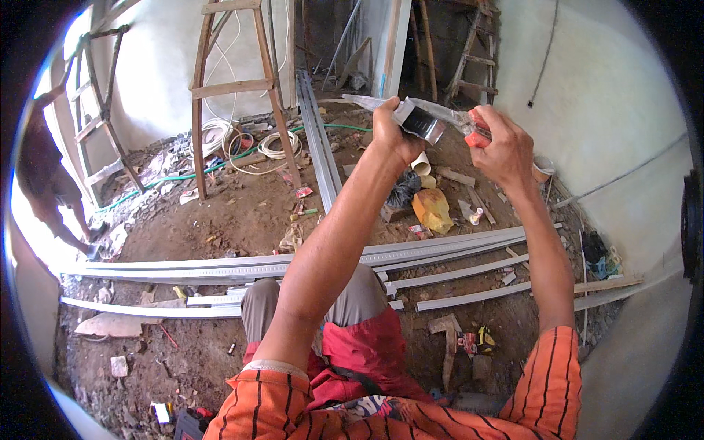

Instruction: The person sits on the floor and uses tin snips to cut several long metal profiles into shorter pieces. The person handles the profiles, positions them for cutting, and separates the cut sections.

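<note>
In the head view, the left hand (392, 133) is clenching one short metal channel piece (418, 119), fingers wrapped tight around it, raised well above the long metal channels (293, 260) that are lying on the dirt floor (220, 220). Just right of that piece, the right hand (506, 150) is squeezing one pair of red-handled snips (475, 132), whose nose is meeting the piece. Beyond the long channels, two wooden ladders (235, 88) are standing, and one yellow bag (433, 209) is lying just behind them.
</note>
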Motion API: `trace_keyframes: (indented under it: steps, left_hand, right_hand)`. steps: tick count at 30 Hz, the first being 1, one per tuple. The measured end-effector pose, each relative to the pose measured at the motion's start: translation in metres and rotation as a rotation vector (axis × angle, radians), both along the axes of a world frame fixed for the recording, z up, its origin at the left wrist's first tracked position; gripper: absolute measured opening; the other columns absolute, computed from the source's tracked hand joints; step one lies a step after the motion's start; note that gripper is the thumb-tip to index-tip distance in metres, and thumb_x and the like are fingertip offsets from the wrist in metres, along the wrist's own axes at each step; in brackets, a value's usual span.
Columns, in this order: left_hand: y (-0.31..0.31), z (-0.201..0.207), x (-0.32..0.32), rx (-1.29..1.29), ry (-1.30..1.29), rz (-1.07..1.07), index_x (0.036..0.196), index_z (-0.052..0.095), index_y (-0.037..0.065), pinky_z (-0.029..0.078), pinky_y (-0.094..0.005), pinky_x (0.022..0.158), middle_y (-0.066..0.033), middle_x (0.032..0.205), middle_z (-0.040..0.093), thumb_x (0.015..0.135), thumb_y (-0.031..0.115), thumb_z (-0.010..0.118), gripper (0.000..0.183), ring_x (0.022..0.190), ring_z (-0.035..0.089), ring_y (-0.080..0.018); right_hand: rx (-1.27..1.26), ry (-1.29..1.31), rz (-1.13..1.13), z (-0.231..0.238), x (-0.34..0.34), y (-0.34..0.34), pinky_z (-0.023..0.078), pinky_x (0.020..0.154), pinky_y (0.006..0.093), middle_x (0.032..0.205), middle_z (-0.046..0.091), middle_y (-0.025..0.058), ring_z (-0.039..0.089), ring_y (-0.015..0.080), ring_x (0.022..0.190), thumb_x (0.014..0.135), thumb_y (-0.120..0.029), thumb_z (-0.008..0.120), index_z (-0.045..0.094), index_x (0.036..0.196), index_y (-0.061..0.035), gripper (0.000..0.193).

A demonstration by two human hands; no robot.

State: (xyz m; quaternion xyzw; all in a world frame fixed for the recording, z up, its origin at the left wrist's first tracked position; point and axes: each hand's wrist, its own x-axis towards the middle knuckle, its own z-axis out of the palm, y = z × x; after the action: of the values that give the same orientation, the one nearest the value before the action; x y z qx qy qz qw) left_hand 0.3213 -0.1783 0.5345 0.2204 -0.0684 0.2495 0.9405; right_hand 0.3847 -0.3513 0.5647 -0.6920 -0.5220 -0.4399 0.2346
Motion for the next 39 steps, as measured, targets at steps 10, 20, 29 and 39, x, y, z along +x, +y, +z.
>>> trace_keyframes:
  steps: [10,20,29,39]
  left_hand:
    - [-0.008,0.002,-0.006,-0.070,-0.009,0.029,0.103,0.044,0.000,0.048,-0.0488,0.078,-0.0197,0.090,0.056,0.090,0.034,0.035,0.038,0.084,0.058,-0.0340]
    - [0.000,-0.010,-0.022,-0.101,0.007,0.026,0.096,0.049,0.003,0.050,-0.0438,0.077,-0.0181,0.091,0.057,0.089,0.033,0.040,0.032,0.083,0.058,-0.0300]
    - [-0.001,-0.019,-0.023,-0.063,0.022,0.030,0.098,0.043,-0.001,0.050,-0.0461,0.072,-0.0201,0.084,0.056,0.088,0.034,0.040,0.037,0.079,0.058,-0.0315]
    - [-0.003,-0.029,-0.007,-0.139,0.007,-0.014,0.103,0.046,-0.003,0.047,-0.0481,0.081,-0.0197,0.096,0.055,0.086,0.037,0.044,0.044,0.089,0.057,-0.0331]
  right_hand:
    - [0.004,-0.085,-0.057,0.006,-0.015,-0.031,0.042,0.081,0.0416,0.100,0.058,0.0081,0.055,0.0293,0.093,0.064,-0.011,0.068,0.053,0.108,-0.0108,0.046]
    - [-0.045,-0.072,-0.107,-0.017,-0.024,-0.029,0.042,0.079,0.0389,0.095,0.056,0.0100,0.054,0.0302,0.090,0.064,-0.008,0.064,0.053,0.111,-0.0075,0.048]
    - [-0.268,0.520,0.181,-0.020,-0.025,-0.023,0.045,0.078,0.0381,0.096,0.058,0.0148,0.058,0.0322,0.090,0.073,-0.015,0.066,0.053,0.107,-0.0028,0.038]
    - [-0.183,0.172,-0.094,-0.024,-0.045,-0.033,0.045,0.075,0.0395,0.096,0.059,0.0153,0.058,0.0338,0.088,0.077,-0.018,0.064,0.052,0.108,-0.0030,0.036]
